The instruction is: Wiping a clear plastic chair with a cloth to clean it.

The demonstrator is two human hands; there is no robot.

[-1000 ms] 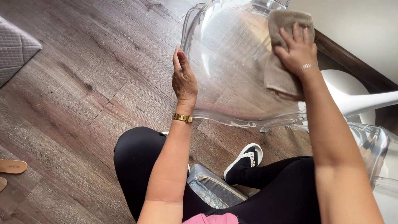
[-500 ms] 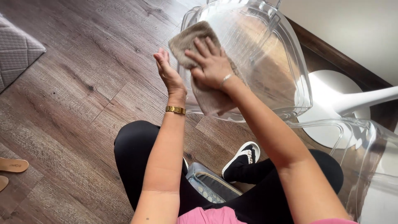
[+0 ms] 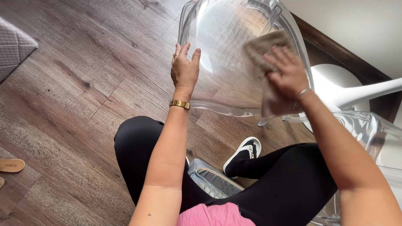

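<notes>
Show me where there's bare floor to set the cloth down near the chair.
Open wood floor lies left of the left hand, between the grey mat and the clear chair. It is crowded on the other side: right hand with cloth, white table base, second clear chair.

both arms bare, no sleeves. left hand [image 3: 184, 69]: ring on one finger; gold link watch band [image 3: 180, 104] at the wrist. right hand [image 3: 287, 75]: thin silver bracelet [image 3: 302, 93] at the wrist. black leggings [image 3: 284, 184] on both legs. pink top [image 3: 213, 214] at the waist. black shoe [image 3: 243, 155] with white sole and trim.
</notes>
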